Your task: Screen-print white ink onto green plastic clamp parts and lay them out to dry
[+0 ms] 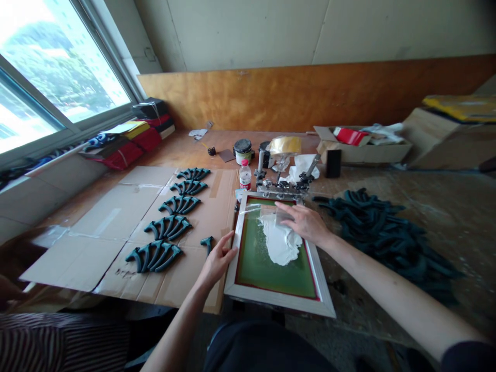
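Paste [282,245] lies white on the framed screen [248,268] at our desk [356,181]; our right hand [308,223] has its grip on a clear blade [269,212], our left hand [217,261], grip released, touches the screen's left side.

The single view looks out from the person's head, above their lap [251,346], facing forward and steeply enough down to take in the surface [372,181] from its near edge to its far edge. It is close: both forearms enter from the bottom corners, and the framed screen [325,289] sits just right of center, seen from above its near end. The wide picture reaches the window [58,62] at upper left, the wooden board [271,93] along the far edge, and the wall [248,31] behind it.
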Action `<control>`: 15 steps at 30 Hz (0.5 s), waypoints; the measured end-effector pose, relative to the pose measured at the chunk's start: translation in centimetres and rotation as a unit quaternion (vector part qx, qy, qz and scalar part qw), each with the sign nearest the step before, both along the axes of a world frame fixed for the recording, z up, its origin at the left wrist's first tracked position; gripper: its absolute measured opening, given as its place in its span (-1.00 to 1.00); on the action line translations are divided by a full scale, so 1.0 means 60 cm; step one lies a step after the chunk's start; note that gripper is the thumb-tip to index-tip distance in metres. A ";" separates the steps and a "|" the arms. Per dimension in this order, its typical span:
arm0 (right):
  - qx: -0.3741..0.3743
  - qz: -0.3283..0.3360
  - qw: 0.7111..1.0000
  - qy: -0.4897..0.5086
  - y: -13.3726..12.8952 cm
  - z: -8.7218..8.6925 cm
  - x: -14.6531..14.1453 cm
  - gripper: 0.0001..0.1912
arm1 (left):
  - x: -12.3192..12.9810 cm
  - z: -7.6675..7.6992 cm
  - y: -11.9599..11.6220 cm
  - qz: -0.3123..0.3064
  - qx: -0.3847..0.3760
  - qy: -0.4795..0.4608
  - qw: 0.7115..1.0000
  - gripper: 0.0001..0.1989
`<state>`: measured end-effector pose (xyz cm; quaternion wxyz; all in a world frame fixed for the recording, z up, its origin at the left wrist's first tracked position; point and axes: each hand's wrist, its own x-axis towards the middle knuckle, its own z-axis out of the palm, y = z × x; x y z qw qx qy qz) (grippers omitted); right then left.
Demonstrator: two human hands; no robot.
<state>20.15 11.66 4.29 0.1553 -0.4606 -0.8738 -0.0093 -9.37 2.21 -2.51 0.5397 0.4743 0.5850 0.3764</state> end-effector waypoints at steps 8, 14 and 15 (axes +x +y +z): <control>-0.044 -0.210 0.971 0.105 0.046 -0.018 0.134 -0.58 | 0.021 0.197 0.077 0.070 0.118 -0.134 0.981 -0.44; -0.123 -0.125 0.984 -0.010 -0.063 -0.148 0.067 -0.73 | 0.057 0.254 0.152 0.120 0.220 -0.183 0.951 -0.49; -0.127 -0.135 0.982 -0.021 -0.074 -0.152 0.050 -0.78 | 0.066 0.243 0.144 0.143 0.219 -0.190 0.946 -0.50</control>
